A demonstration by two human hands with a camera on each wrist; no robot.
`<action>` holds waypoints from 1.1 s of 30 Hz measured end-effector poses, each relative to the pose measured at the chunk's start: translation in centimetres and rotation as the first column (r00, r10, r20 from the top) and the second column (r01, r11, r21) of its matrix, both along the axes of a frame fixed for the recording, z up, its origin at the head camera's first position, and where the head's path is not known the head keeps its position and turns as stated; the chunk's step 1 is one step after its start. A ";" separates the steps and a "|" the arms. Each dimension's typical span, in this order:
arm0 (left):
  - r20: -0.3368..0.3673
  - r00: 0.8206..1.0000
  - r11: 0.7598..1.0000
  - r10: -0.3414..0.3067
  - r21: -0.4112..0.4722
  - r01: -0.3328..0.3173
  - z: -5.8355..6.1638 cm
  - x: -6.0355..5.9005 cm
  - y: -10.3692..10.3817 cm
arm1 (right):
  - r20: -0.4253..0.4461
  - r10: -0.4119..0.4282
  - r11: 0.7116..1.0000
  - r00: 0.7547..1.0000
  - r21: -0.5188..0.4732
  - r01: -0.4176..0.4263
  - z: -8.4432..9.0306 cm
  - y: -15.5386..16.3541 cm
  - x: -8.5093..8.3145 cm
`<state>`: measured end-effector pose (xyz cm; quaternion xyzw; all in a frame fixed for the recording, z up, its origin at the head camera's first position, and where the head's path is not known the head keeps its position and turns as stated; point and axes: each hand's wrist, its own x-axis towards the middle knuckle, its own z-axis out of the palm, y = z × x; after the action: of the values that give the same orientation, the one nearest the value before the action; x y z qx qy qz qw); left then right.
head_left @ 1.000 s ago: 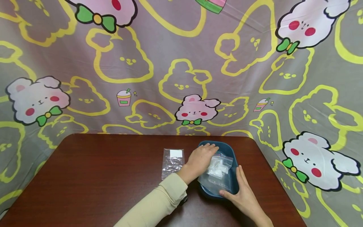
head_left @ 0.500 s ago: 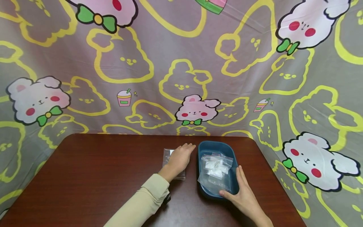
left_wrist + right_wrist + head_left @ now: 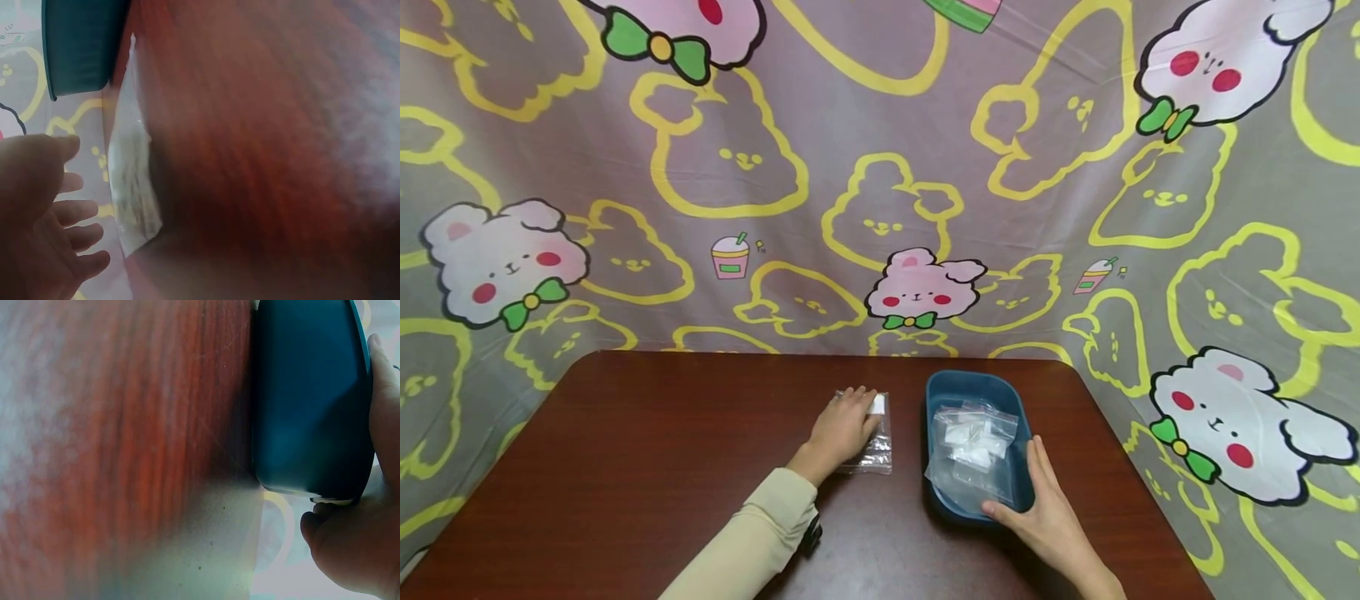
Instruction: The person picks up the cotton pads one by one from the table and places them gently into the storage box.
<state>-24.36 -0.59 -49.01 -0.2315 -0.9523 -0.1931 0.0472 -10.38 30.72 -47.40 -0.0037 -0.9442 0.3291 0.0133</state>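
My left hand lies flat with straight fingers on a clear plastic bag with a white label, on the brown table left of a blue tray. The left wrist view shows that hand with spread fingers beside the bag, and the tray beyond. Several clear bags with white contents are piled in the tray. My right hand rests against the tray's near right corner, fingers straight along the side and thumb on the near rim. In the right wrist view the same hand is at the tray's edge.
A cartoon-printed cloth hangs behind the table and down its right side. The bare wood of the table runs left of the bag to the left edge.
My left hand left the tray and moved left, then settled on the clear bag on the table. The right hand and the tray stayed in place.
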 end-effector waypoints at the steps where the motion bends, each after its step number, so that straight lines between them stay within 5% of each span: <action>1: 0.014 1.000 1.000 -0.001 -0.006 0.001 -0.1 0.0 -0.1 | 0.002 -0.001 1.000 1.000 0.001 0.001 0.0 0.0 0.0; 7: 0.096 0.995 1.000 -0.012 -0.014 0.013 -1.0 0.2 -0.4 | 0.009 -0.002 1.000 1.000 0.004 0.002 0.0 0.0 -0.1; 19: 0.060 0.997 0.999 -0.047 -0.007 0.048 -1.8 0.6 -0.8 | 0.000 0.002 1.000 1.000 -0.002 -0.002 0.0 0.0 -0.1; 33: 0.109 0.993 0.999 -0.044 0.031 0.041 -1.7 0.7 -0.7 | 0.006 -0.004 1.000 1.000 0.003 0.004 0.1 -0.1 0.0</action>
<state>-23.67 -1.33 -50.67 -0.2399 -0.9455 -0.2202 -0.0062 -10.42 30.66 -47.28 -0.0068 -0.9447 0.3277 0.0110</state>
